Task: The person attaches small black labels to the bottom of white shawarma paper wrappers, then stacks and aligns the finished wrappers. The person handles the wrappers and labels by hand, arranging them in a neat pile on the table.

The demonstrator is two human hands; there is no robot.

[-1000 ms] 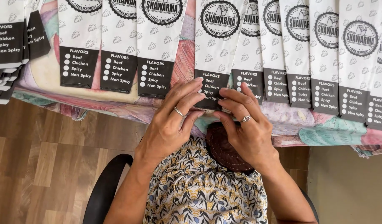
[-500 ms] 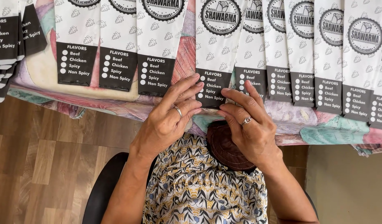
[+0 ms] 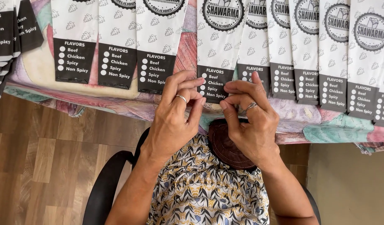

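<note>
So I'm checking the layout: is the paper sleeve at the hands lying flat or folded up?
Flat. The paper sleeve lies spread on the cloth, with both hands at its dark bottom edge.

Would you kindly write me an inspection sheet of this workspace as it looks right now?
Surface: table under a colourful patterned cloth.
Job's things: white paper sleeve with a black end panel, its lower edge at the fingertips of both hands.
Clutter: more sleeves in an overlapping row; three sleeves further left; a stack at the far left; dark brown round item on the lap.
Grippers: left hand and right hand, each with a ring, fingers curled at the sleeve's end.
Cables: nothing seen.
Surroundings: wood floor, black chair.
</note>
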